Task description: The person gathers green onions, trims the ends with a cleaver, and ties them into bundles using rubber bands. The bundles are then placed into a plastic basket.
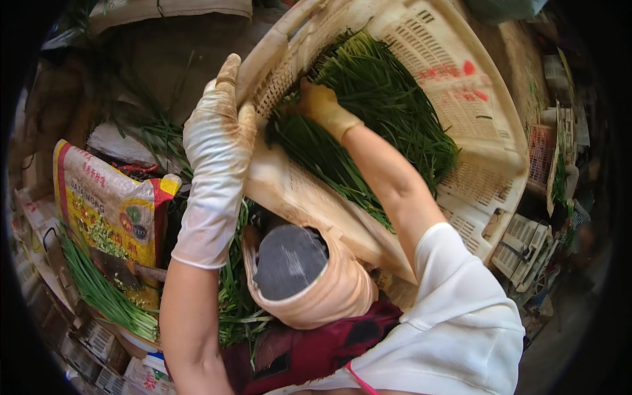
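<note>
My left hand (222, 113), in a soiled white rubber glove, lies against the outer side of a large off-white plastic crate (474, 118), its thumb and fingers at the crate's edge. The crate is tilted, with its slotted inner walls in view. Green leafy stalks, like garlic chives (380, 103), lie inside it in a thick layer. My right hand (321, 106), in a yellowish glove, reaches into the crate at the near-left side of the greens. Its fingertips are partly hidden among the leaves and in shadow, so its hold cannot be told.
A printed woven sack (108, 197) stands at the left. On it lie chopped pale bits and a knife (113, 266), beside a bundle of green stalks (98, 286). My knee (316, 281), in pale cloth with a dark patch, is below the crate. More crates (521, 252) stand at the right.
</note>
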A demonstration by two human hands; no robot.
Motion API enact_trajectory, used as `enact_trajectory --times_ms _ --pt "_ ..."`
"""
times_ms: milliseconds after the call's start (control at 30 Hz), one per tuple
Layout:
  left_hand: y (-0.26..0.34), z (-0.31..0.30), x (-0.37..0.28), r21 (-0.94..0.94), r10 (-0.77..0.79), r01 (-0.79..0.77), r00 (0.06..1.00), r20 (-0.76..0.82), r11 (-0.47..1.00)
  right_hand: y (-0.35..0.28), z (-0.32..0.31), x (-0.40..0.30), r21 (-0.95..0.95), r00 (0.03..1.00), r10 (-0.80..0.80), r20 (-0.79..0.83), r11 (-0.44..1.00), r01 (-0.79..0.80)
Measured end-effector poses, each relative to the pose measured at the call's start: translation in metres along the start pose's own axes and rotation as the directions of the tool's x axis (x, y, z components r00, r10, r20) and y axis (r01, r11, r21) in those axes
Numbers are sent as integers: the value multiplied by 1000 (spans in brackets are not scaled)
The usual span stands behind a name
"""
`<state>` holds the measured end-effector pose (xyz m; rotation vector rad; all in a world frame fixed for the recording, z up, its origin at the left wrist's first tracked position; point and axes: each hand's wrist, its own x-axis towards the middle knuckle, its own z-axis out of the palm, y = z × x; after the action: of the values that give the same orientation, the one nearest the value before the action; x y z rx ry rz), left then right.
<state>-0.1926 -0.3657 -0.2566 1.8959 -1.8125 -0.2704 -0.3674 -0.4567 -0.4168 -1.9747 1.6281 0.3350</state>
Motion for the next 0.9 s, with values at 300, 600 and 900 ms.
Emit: enact_trajectory --times_ms 300,600,900 --pt "4 -8 -1 -54 -97 98 995 21 994 -60 55 -34 -215 986 -129 -102 971 104" --pt "5 -9 1 4 -113 113 993 31 994 -19 1 -1 403 860 -373 349 888 221" --pt "2 -8 1 -41 -106 107 994 30 993 -14 3 -5 316 624 -473 622 881 352"
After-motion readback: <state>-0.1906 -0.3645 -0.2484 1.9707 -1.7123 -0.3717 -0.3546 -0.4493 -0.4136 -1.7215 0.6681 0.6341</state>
